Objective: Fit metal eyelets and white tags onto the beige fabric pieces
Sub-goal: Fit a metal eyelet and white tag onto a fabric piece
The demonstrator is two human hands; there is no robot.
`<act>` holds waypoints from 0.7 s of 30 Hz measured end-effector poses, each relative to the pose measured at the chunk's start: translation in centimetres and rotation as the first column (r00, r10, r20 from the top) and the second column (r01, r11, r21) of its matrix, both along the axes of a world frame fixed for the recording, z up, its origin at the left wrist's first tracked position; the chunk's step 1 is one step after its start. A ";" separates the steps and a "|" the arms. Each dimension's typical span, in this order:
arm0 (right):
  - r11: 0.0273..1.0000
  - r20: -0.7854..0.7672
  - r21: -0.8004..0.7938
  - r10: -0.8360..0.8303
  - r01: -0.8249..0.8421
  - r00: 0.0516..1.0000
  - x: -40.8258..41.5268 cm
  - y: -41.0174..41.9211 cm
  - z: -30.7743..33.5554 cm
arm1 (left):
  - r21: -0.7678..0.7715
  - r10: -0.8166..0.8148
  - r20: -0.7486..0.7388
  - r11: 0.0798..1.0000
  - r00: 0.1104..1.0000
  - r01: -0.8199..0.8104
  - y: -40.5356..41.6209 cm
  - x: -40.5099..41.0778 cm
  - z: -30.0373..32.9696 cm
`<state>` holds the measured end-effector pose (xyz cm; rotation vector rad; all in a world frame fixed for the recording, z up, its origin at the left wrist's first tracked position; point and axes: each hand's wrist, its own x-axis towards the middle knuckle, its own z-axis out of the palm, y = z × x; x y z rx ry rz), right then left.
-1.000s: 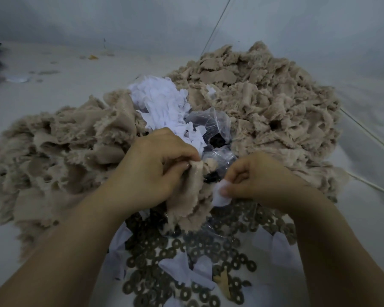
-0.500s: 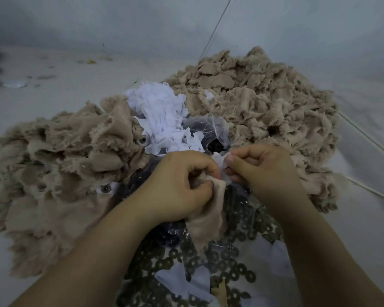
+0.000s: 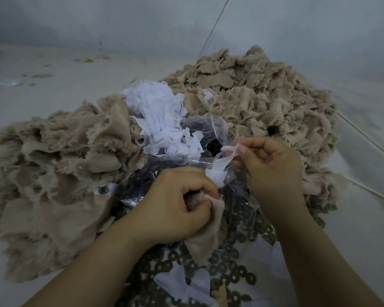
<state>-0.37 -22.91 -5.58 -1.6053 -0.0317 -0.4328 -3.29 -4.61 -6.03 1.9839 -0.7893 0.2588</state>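
My left hand point(image 3: 175, 204) grips a beige fabric piece point(image 3: 205, 238) that hangs down from its fist. My right hand point(image 3: 268, 165) pinches a white tag point(image 3: 220, 167), which stretches from its fingertips down toward the fabric in the left fist. Dark metal eyelets point(image 3: 231, 273) lie scattered below both hands, partly under clear plastic. A heap of white tags point(image 3: 162, 120) sits beyond the hands. No eyelet is visible in either hand.
Big piles of beige fabric pieces lie at the left point(image 3: 49, 173) and at the back right point(image 3: 257, 98). A clear plastic bag point(image 3: 206, 127) with dark contents lies between them. Loose white tags point(image 3: 186, 284) rest among the eyelets. Pale floor surrounds everything.
My right hand has pulled up and to the right, drawing the white tag out from the fabric. My left hand with the fabric has shifted right and lower in view.
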 end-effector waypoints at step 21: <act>0.961 0.098 -0.146 0.252 -0.236 0.963 -0.5 0.6 -0.3 | -0.158 0.129 0.095 0.981 0.987 -0.112 -1.1 0.1 -1.1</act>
